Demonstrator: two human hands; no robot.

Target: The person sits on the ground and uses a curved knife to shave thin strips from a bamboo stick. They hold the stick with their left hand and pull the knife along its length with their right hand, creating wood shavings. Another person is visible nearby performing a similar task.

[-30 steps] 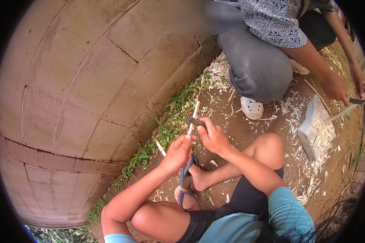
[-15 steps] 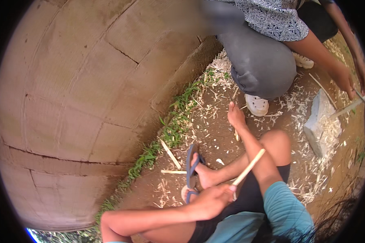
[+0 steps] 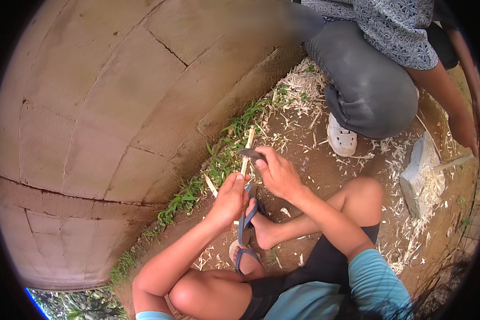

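Observation:
My left hand is closed around a pale strip of split wood or bamboo, which points away from me and slightly up. Over the strip, just beyond my left fingers, lies the dark blade of a knife. My right hand grips this knife, its handle mostly hidden inside the fingers. Blade and strip appear to touch. Both hands are above my sandal and foot, in front of my bent legs.
A block wall rises on the left, with grass along its base. Shavings litter the dirt. Another person in grey trousers crouches at the far right, a hand near a strip over a stone block.
My left hand has moved forward and swung the strip to point away from me. My right hand has come back and left, bringing the knife onto the strip.

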